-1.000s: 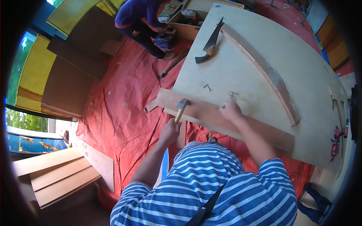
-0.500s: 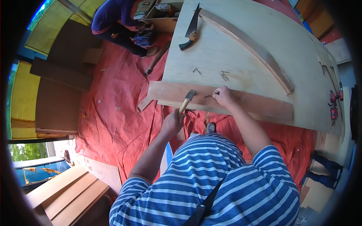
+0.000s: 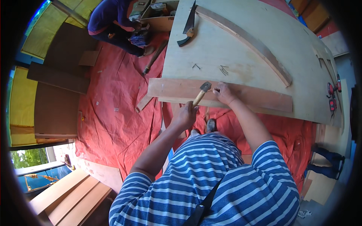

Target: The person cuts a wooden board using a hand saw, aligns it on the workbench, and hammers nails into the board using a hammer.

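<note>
My left hand (image 3: 185, 116) is closed round the wooden handle of a hammer (image 3: 198, 98). The hammer's dark metal head is over the long reddish board (image 3: 169, 89), close beside the fingers of my right hand (image 3: 225, 94). That hand pinches a thin nail (image 3: 212, 90), whose end sticks out to the left near the hammer head and is hard to make out. Beneath them, the board lies along the near edge of a large pale plywood sheet (image 3: 249, 69). Loose nails (image 3: 224, 70) lie on the sheet beyond my right hand.
A handsaw (image 3: 189, 28) and a curved wooden piece (image 3: 247, 41) rest on the sheet. Red cordless drills (image 3: 332, 89) lie at its right. At the upper left a co-worker (image 3: 113, 28) bends beside a box (image 3: 160, 23). Red sheeting (image 3: 109, 101) covers the floor; planks (image 3: 71, 196) lie lower left.
My left hand has moved the hammer right and slightly away from me, bringing its head up to my right fingers. The right hand stays over the board, still pinching the nail.
</note>
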`<state>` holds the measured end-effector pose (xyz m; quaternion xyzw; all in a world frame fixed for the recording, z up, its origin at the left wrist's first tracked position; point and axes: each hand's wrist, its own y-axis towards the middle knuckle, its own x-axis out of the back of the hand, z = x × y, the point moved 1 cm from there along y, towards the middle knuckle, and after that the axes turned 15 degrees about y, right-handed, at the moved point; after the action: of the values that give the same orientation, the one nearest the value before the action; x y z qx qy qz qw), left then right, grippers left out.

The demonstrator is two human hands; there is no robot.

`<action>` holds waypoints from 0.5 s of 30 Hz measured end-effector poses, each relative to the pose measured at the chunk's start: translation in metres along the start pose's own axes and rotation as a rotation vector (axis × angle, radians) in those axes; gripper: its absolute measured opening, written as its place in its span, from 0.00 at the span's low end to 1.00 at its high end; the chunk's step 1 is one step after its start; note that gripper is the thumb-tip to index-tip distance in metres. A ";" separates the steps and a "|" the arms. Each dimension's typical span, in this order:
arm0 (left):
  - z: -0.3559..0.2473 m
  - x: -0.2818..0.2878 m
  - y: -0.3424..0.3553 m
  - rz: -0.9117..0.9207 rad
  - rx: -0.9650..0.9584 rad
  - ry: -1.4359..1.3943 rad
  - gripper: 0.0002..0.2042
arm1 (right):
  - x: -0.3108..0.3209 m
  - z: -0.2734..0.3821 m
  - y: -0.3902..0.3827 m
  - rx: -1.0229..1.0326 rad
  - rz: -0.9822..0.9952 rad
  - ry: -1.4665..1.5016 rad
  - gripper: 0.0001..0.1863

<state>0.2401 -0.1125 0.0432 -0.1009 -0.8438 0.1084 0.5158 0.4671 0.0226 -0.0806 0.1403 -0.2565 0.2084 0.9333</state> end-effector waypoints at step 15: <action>-0.014 0.008 0.006 -0.034 -0.047 0.030 0.15 | -0.003 -0.015 -0.002 0.022 0.041 -0.010 0.03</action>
<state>0.2495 -0.1030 0.0550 -0.1005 -0.8399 0.0782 0.5275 0.4722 0.0256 -0.0948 0.1463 -0.2617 0.2298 0.9259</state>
